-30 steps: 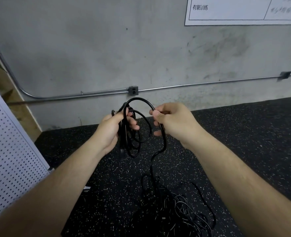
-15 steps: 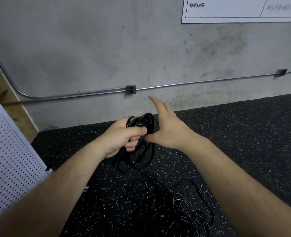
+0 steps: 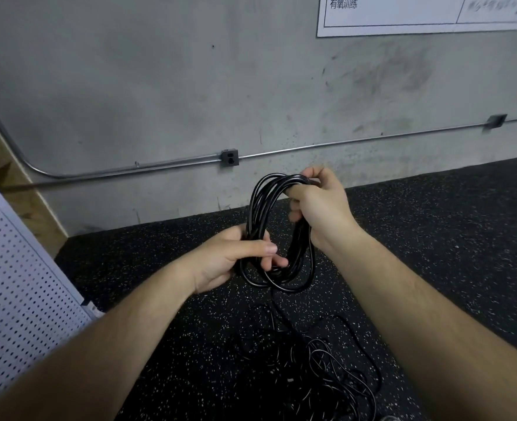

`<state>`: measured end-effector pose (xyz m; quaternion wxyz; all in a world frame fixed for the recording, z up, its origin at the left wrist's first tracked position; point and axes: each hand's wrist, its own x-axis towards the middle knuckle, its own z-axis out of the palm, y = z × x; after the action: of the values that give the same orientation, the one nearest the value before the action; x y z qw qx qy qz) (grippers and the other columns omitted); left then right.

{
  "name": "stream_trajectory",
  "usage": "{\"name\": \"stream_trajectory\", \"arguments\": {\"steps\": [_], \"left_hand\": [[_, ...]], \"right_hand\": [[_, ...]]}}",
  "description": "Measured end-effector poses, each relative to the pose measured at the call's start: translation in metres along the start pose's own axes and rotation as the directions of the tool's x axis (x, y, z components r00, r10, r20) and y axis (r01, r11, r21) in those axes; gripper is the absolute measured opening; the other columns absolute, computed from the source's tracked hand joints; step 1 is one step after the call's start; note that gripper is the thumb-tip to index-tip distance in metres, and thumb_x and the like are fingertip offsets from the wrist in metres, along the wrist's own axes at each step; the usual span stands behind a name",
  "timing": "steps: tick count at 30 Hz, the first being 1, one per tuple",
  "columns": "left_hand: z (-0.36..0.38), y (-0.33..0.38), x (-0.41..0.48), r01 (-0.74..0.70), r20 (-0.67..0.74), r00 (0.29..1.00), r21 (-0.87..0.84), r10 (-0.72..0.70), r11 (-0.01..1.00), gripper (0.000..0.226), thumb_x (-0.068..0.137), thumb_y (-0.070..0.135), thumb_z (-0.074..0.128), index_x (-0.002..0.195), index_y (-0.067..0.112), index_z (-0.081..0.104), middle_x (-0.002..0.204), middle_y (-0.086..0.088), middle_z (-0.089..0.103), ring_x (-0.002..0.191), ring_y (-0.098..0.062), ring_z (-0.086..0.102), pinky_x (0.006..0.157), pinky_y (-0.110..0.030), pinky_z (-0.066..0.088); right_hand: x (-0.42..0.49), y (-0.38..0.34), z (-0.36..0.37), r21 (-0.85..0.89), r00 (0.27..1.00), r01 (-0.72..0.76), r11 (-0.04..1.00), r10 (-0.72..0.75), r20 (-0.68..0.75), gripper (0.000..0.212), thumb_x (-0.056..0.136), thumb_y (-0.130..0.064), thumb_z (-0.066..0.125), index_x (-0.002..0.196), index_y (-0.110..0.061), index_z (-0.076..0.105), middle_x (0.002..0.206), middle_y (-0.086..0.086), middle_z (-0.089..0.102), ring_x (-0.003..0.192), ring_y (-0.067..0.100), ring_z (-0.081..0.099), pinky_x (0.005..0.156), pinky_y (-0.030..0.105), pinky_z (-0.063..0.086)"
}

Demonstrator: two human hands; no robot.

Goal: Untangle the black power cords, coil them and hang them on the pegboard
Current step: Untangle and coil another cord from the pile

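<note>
A grey concrete wall [image 3: 160,86] fills the top of the view, with a metal conduit [image 3: 312,146] running along it. Below lies a black speckled floor [image 3: 433,238]. A white pegboard [image 3: 14,284] leans at the far left, well apart from the hands.

On the floor near the bottom lies a tangle [image 3: 318,369] of black cords, not yet sorted. One strand rises from it to the coil [image 3: 278,226], an upright oval of several loops held in the air between both hands.

The left hand [image 3: 236,259] is clenched around the coil's lower left side, thumb across the strands. The right hand [image 3: 318,205] grips the top of the coil, fingers curled over the loops.

The step in hand looks like coiling. To do it well, the left hand should likely keep the loops pinched flat together while the right draws in the trailing strand in even loops, letting twists run out down the free length rather than forcing them into the bundle.
</note>
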<state>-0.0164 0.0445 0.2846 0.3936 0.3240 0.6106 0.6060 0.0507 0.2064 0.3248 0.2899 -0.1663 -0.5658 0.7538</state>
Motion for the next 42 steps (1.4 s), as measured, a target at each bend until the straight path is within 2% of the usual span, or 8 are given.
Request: {"name": "stream_trajectory", "arguments": {"steps": [7, 10, 19, 26, 30, 35, 38, 42], "left_hand": [[0.013, -0.007, -0.003, 0.005, 0.029, 1.000, -0.011, -0.005, 1.000, 0.018, 0.086, 0.006, 0.072, 0.099, 0.009, 0.060, 0.068, -0.012, 0.066, 0.089, -0.038, 0.075, 0.080, -0.036, 0.057], [0.017, -0.001, 0.000, -0.129, -0.188, 0.976, -0.096, 0.109, 0.987, 0.025, 0.086, 0.014, 0.076, 0.105, 0.006, 0.061, 0.070, -0.010, 0.063, 0.061, -0.033, 0.066, 0.068, -0.042, 0.056], [0.018, -0.005, 0.012, -0.161, -0.353, 0.888, 0.365, 0.296, 0.917, 0.058, 0.079, 0.060, 0.069, 0.119, 0.023, 0.050, 0.069, 0.004, 0.062, 0.053, -0.008, 0.054, 0.053, -0.031, 0.048], [0.033, -0.013, 0.015, -0.102, -0.364, 0.899, 0.363, 0.242, 0.926, 0.066, 0.075, 0.039, 0.083, 0.124, 0.027, 0.041, 0.107, 0.010, 0.061, 0.056, 0.004, 0.061, 0.044, -0.023, 0.044], [0.036, -0.008, 0.013, -0.120, -0.340, 0.918, 0.250, 0.203, 0.961, 0.076, 0.072, 0.038, 0.083, 0.133, 0.021, 0.042, 0.092, 0.005, 0.065, 0.052, -0.003, 0.058, 0.042, -0.023, 0.042], [0.030, -0.001, 0.009, -0.100, -0.319, 0.939, 0.110, 0.130, 0.989, 0.038, 0.079, 0.016, 0.086, 0.104, 0.015, 0.057, 0.052, 0.008, 0.051, 0.046, -0.010, 0.043, 0.042, -0.024, 0.035], [0.028, 0.009, 0.010, -0.149, -0.346, 0.918, 0.152, 0.194, 0.977, 0.035, 0.078, 0.008, 0.085, 0.098, 0.010, 0.057, 0.051, 0.010, 0.051, 0.041, -0.007, 0.043, 0.043, -0.022, 0.034], [0.010, 0.035, 0.008, -0.226, -0.458, 0.855, 0.089, 0.242, 0.970, 0.047, 0.077, 0.012, 0.086, 0.109, 0.009, 0.051, 0.073, -0.002, 0.062, 0.042, -0.005, 0.045, 0.042, -0.021, 0.036]], "right_hand": [[0.001, 0.005, -0.006, -0.335, 0.981, -0.091, 0.938, 0.142, 0.131, 0.024, 0.086, 0.007, 0.058, 0.095, -0.015, 0.057, 0.069, 0.007, 0.052, 0.044, 0.015, 0.041, 0.045, 0.028, 0.034], [-0.001, 0.004, 0.001, -0.444, 0.976, -0.057, 0.894, 0.144, 0.165, 0.020, 0.084, 0.003, 0.059, 0.093, -0.014, 0.059, 0.069, 0.006, 0.055, 0.043, 0.014, 0.043, 0.043, 0.025, 0.035], [-0.011, 0.002, 0.014, -0.198, 0.961, -0.251, 0.948, 0.269, 0.068, 0.022, 0.070, 0.011, 0.055, 0.071, -0.010, 0.048, 0.046, -0.001, 0.044, 0.047, 0.017, 0.042, 0.045, 0.023, 0.034], [-0.021, 0.010, 0.018, 0.024, 0.937, -0.335, 0.942, 0.331, 0.116, 0.025, 0.058, -0.016, 0.062, 0.083, -0.013, 0.058, 0.067, 0.002, 0.042, 0.059, 0.021, 0.043, 0.059, 0.033, 0.043], [-0.020, 0.006, 0.013, 0.088, 0.916, -0.360, 0.929, 0.334, 0.222, 0.015, 0.084, -0.009, 0.051, 0.090, -0.017, 0.062, 0.075, 0.006, 0.058, 0.058, 0.023, 0.060, 0.064, 0.039, 0.047], [-0.015, 0.007, 0.010, 0.080, 0.900, -0.287, 0.954, 0.241, 0.363, 0.028, 0.093, -0.015, 0.041, 0.117, -0.014, 0.056, 0.096, 0.011, 0.061, 0.087, 0.028, 0.062, 0.078, 0.044, 0.051], [-0.007, 0.007, 0.010, -0.109, 0.930, -0.116, 0.987, 0.147, 0.337, 0.035, 0.097, -0.042, 0.051, 0.112, -0.014, 0.064, 0.091, 0.003, 0.075, 0.091, 0.022, 0.069, 0.091, 0.041, 0.052], [-0.004, 0.035, -0.013, -0.180, 0.886, -0.072, 0.981, 0.146, 0.440, 0.065, 0.093, -0.055, 0.047, 0.144, -0.016, 0.052, 0.136, 0.014, 0.064, 0.128, 0.029, 0.060, 0.116, 0.055, 0.037]]}}
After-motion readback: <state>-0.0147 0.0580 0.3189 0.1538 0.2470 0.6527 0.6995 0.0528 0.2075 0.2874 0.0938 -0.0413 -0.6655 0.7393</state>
